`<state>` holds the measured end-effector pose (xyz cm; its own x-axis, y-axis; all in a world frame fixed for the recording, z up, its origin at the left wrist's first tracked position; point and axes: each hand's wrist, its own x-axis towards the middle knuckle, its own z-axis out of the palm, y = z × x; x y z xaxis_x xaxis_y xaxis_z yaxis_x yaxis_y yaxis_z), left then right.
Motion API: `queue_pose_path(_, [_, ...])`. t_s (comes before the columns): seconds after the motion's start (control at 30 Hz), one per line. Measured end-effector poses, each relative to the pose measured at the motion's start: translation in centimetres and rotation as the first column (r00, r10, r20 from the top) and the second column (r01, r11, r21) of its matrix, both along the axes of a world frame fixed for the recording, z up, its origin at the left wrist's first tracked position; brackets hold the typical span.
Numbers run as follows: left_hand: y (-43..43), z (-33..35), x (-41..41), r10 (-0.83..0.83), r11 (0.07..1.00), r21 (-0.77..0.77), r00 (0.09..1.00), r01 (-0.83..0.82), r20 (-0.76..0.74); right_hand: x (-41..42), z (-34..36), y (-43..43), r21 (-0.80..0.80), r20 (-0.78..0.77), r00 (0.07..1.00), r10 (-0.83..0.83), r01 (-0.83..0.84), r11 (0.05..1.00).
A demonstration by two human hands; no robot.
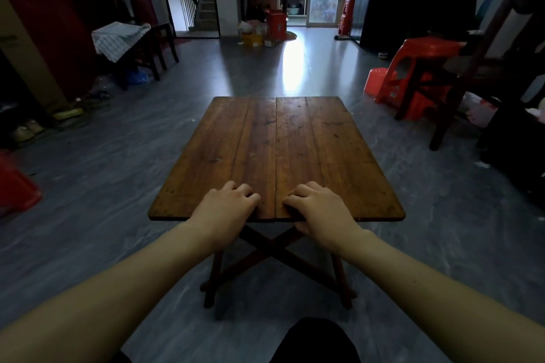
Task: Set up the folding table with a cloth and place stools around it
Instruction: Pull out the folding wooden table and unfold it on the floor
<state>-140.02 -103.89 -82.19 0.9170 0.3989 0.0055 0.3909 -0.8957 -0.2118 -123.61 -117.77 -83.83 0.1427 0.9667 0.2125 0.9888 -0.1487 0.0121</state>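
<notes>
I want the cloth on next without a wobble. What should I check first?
1. Table top unfolded flat: ok.
2. Crossed legs locked: cannot tell.
3. Checked cloth in sight, draped on the chair: ok.
4. Red stool in place: not ok, stands off right.
5. Left hand and right hand free: not ok, both rest on the near edge.

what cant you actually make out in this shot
Head view only.
The table, far legs: hidden under its own top.
The left hand: its back hides whether it grips or just rests.
The red stools: count unclear, dark chair legs cross them.
The red object: cut off by the left edge.
</notes>
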Motion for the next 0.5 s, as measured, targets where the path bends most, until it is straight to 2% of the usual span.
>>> queue_pose_path(0.3, [4.8,-0.1,-1.2,0.127,0.992,-0.034,0.991,-0.125,0.051,-1.7,0.1,4.3,0.013,-0.155,0.988,0.0,0.002,1.0])
queue_pose_path(0.5, [6.3,-0.4,-0.9,0.173,0.984,-0.057,0.982,-0.169,0.08,0.6,0.6,3.6,-0.03,-0.138,0.99,-0.03,0.026,0.999])
